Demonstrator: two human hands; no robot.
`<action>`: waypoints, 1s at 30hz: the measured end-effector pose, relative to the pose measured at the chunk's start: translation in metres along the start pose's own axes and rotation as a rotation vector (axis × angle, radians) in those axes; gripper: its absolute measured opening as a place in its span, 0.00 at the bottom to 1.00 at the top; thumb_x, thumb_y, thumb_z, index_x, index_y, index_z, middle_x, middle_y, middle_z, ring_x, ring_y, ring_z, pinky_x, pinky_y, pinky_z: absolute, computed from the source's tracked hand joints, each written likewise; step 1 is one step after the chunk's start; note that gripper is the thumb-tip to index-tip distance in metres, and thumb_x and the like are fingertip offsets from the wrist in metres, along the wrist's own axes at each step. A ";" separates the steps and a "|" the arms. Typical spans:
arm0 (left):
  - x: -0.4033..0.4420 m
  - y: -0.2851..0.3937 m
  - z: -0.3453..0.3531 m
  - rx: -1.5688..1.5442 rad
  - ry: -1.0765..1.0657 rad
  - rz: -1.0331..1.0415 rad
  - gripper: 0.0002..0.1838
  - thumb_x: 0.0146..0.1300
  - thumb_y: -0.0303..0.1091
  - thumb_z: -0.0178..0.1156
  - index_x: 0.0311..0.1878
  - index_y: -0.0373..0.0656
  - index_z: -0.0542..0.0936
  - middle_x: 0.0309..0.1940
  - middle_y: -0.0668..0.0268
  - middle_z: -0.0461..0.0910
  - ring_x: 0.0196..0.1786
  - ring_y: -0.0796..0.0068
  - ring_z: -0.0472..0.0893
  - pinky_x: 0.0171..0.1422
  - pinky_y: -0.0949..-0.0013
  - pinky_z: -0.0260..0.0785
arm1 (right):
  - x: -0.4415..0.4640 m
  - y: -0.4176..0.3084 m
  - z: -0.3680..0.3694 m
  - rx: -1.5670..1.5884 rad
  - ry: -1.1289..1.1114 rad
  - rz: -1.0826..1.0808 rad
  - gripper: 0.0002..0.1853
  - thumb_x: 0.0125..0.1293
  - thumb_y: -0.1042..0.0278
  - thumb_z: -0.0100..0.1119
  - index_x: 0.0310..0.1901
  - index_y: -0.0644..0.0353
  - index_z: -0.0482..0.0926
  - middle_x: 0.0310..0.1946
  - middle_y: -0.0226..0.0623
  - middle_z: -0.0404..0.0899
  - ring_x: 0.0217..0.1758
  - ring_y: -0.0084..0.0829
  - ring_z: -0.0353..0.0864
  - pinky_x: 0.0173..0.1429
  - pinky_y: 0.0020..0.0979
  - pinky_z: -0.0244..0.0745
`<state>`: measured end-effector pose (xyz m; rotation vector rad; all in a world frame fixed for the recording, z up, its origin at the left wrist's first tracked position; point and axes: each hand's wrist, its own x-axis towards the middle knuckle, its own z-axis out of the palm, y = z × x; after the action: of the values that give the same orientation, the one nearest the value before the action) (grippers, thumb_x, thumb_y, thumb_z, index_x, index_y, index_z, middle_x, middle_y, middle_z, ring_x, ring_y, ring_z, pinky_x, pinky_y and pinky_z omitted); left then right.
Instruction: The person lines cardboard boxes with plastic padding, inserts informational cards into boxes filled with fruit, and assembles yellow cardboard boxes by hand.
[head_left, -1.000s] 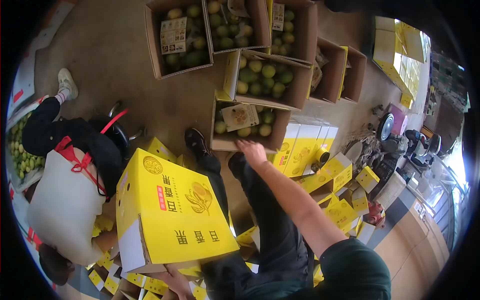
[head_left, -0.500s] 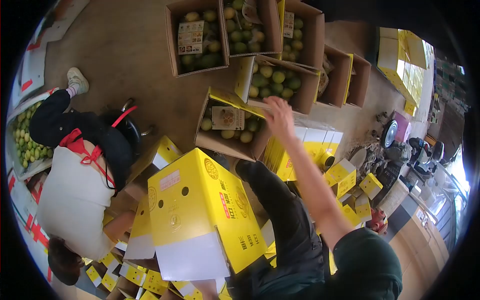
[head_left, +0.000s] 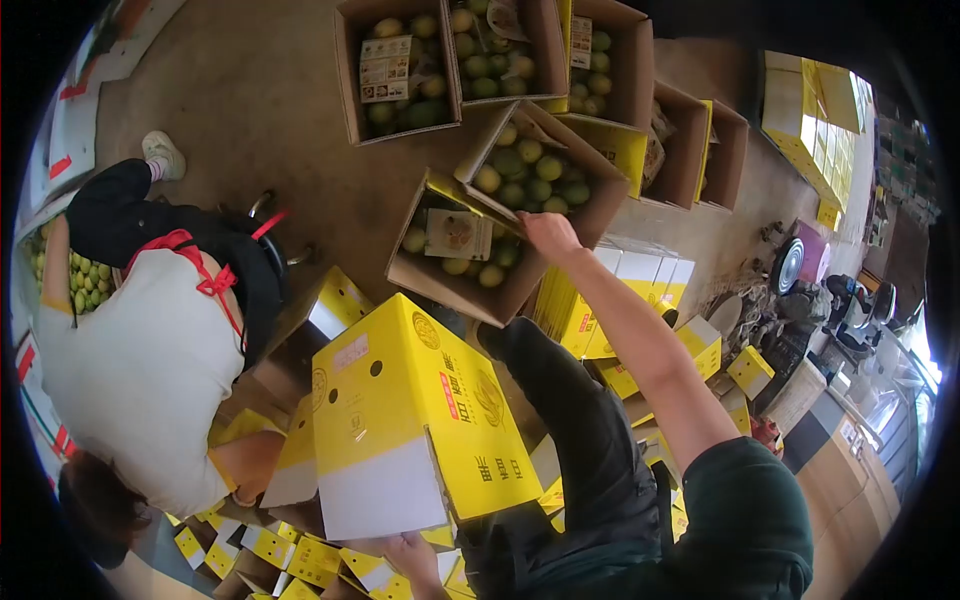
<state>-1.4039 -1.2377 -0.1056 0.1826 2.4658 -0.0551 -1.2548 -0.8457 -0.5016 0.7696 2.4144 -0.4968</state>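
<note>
My right hand (head_left: 552, 237) reaches forward with its fingers closed on the near edge of an open cardboard box (head_left: 600, 195) full of round green and yellow fruit. This box stands askew, its corner overlapping another open fruit box (head_left: 415, 265) that has a printed card on top of the fruit. At the bottom of the view, my left hand (head_left: 412, 558) grips the lower edge of a large yellow and white carton (head_left: 375, 440), which stands upright beside my leg. Part of that hand's fingers is hidden by the carton.
More open fruit boxes (head_left: 353, 100) stand ahead. On the left a co-worker (head_left: 150, 370) bends beside a crate of green fruit (head_left: 90, 285). Folded yellow cartons (head_left: 625, 285) stack to my right, and small yellow boxes (head_left: 315, 560) lie below. A scale (head_left: 790, 262) stands at right.
My right hand has taken hold of the fruit box's edge, and the box has turned and come nearer. My left hand shows more. The co-worker has reached an arm into the fruit crate.
</note>
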 end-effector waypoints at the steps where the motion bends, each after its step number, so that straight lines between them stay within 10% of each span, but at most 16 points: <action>1: 0.000 0.000 -0.001 -0.024 -0.020 -0.018 0.19 0.68 0.35 0.50 0.55 0.32 0.75 0.56 0.43 0.75 0.59 0.41 0.72 0.63 0.54 0.64 | -0.003 -0.009 -0.010 0.067 0.016 -0.012 0.14 0.66 0.69 0.49 0.51 0.58 0.76 0.29 0.42 0.82 0.35 0.41 0.84 0.36 0.41 0.79; 7: 0.004 0.003 0.000 -0.122 0.036 -0.079 0.17 0.67 0.31 0.49 0.55 0.31 0.75 0.55 0.43 0.75 0.58 0.41 0.73 0.62 0.54 0.65 | 0.004 -0.058 -0.029 0.330 0.110 0.009 0.15 0.71 0.55 0.49 0.42 0.59 0.77 0.29 0.41 0.83 0.33 0.43 0.84 0.35 0.43 0.78; 13: 0.009 0.021 -0.022 -0.059 -0.066 -0.044 0.17 0.72 0.30 0.47 0.57 0.27 0.72 0.55 0.41 0.73 0.56 0.42 0.73 0.62 0.57 0.64 | -0.016 -0.135 -0.060 0.451 0.156 0.280 0.48 0.58 0.35 0.60 0.74 0.52 0.55 0.60 0.48 0.75 0.50 0.45 0.83 0.47 0.37 0.79; 15: 0.014 0.011 -0.021 -0.103 -0.078 -0.013 0.19 0.68 0.30 0.49 0.59 0.33 0.72 0.59 0.43 0.72 0.61 0.41 0.70 0.65 0.54 0.63 | 0.013 -0.131 -0.060 0.370 -0.011 0.489 0.46 0.63 0.44 0.59 0.76 0.53 0.49 0.58 0.51 0.76 0.47 0.42 0.84 0.44 0.36 0.80; 19: 0.017 0.013 -0.034 -0.012 -0.147 0.149 0.16 0.70 0.34 0.49 0.48 0.29 0.77 0.46 0.40 0.77 0.49 0.36 0.73 0.55 0.44 0.63 | 0.035 -0.119 -0.030 0.406 -0.020 0.367 0.14 0.62 0.70 0.52 0.49 0.61 0.79 0.38 0.45 0.83 0.40 0.45 0.85 0.43 0.43 0.80; 30: 0.036 0.003 -0.044 -0.035 -0.050 0.448 0.14 0.63 0.34 0.53 0.36 0.32 0.82 0.31 0.43 0.81 0.36 0.39 0.79 0.39 0.48 0.70 | 0.015 -0.098 -0.037 0.538 0.124 0.485 0.08 0.59 0.66 0.59 0.32 0.62 0.81 0.30 0.50 0.82 0.37 0.52 0.83 0.43 0.48 0.78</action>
<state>-1.4583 -1.2266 -0.0938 0.7026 2.3185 0.1732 -1.3397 -0.8963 -0.4644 1.6021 2.0973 -0.9258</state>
